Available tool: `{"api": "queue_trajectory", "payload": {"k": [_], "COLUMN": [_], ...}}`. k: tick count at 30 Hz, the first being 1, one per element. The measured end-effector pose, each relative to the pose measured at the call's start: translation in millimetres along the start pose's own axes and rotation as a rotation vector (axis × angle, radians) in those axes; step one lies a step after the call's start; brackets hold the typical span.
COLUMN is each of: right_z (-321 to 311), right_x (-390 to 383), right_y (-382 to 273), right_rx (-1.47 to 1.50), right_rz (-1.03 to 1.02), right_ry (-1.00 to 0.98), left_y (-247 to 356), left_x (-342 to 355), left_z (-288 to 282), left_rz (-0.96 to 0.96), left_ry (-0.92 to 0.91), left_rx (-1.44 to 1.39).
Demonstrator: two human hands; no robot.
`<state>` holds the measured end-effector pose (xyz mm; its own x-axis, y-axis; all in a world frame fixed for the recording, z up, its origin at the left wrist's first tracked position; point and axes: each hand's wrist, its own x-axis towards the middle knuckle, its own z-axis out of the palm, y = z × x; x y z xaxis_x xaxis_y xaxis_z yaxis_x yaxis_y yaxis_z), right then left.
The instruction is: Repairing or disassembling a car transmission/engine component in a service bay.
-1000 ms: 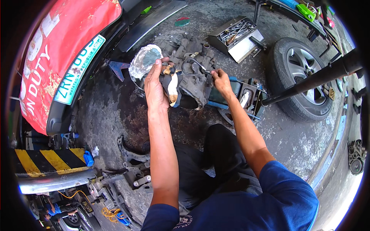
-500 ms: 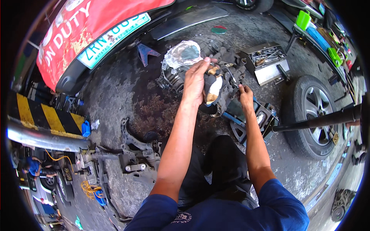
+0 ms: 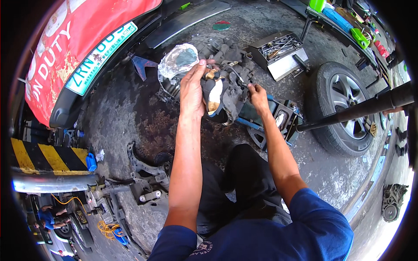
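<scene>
Gearbox [image 3: 235, 93] is staying put, right hand [image 3: 257, 95] still pinching a rod [image 3: 239, 78], work seemingly continuing; left hand [image 3: 191, 93] is showing unclear grip.

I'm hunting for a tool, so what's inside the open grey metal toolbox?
The open grey metal toolbox holds a jumbled heap of silvery metal tools, some long and slender. The upper ones cover whatever lies beneath, which cannot be seen.
</scene>
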<state>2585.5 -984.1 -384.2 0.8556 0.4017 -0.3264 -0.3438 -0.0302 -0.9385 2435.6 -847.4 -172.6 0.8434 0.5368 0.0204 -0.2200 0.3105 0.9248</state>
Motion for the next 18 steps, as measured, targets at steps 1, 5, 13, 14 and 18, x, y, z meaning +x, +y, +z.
{"api": "queue_trajectory", "payload": {"k": [1,5,13,14,18], "right_z": [1,-1,6,-1,16], "right_x": [-1,-2,-4,4,-7], "right_y": [4,0,-2,4,6], "right_rx": [-0.023,0.015,0.087,-0.021,0.079], "right_rz": [-0.177,-0.12,0.069,-0.087,-0.211], "right_ry": [0.027,0.005,-0.01,0.037,-0.009], "left_y": [-1,0,3,2,3], "left_x": [0,-1,-4,-2,-4], "left_z": [2,1,-5,1,-8], "left_rz": [0.0,0.006,0.009,0.008,0.008], "left_ry": [0.002,0.006,0.024,0.017,0.025], "left_rx": [0.012,0.006,0.015,0.014,0.023]}}
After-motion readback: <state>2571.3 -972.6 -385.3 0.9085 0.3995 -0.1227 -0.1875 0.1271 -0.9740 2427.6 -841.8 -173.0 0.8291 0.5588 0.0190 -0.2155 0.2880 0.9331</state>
